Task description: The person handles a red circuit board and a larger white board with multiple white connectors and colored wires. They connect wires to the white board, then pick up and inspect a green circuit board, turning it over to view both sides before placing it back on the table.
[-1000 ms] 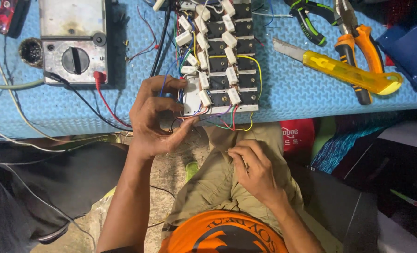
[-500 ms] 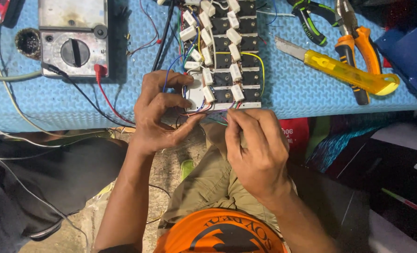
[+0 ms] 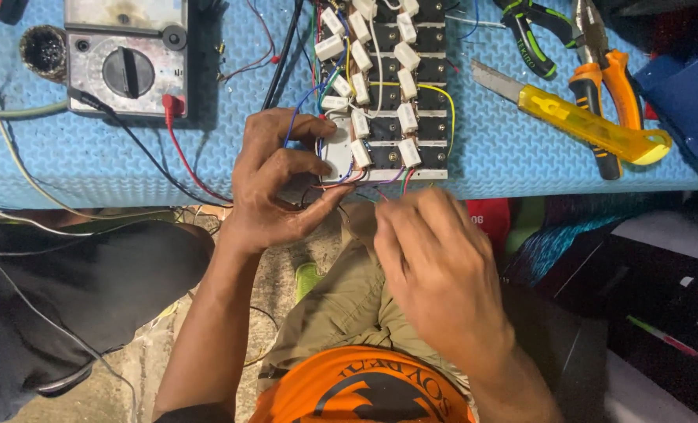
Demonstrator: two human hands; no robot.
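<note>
Gripping the near left corner of a black circuit board (image 3: 384,94) studded with white connectors, the left hand (image 3: 274,184) curls its fingers (image 3: 302,129) over the edge while the thumb presses up from below. That board lies on the blue tabletop (image 3: 505,149), its near end reaching the table's front edge. Thin coloured wires (image 3: 364,178) sprout from that end, red, blue and purple among them. The right hand (image 3: 435,258) hovers just below the board, blurred, fingers bunched together near the wire ends; whether it pinches a wire I cannot tell.

Left of the board sits a grey multimeter (image 3: 125,59) with a round dial, its red and black leads (image 3: 180,153) trailing off the table edge. To the right lie a yellow utility knife (image 3: 576,121), orange-handled pliers (image 3: 603,82) and green-handled cutters (image 3: 533,27), all well apart from both hands. Below, khaki trousers and an orange shirt fill the lap.
</note>
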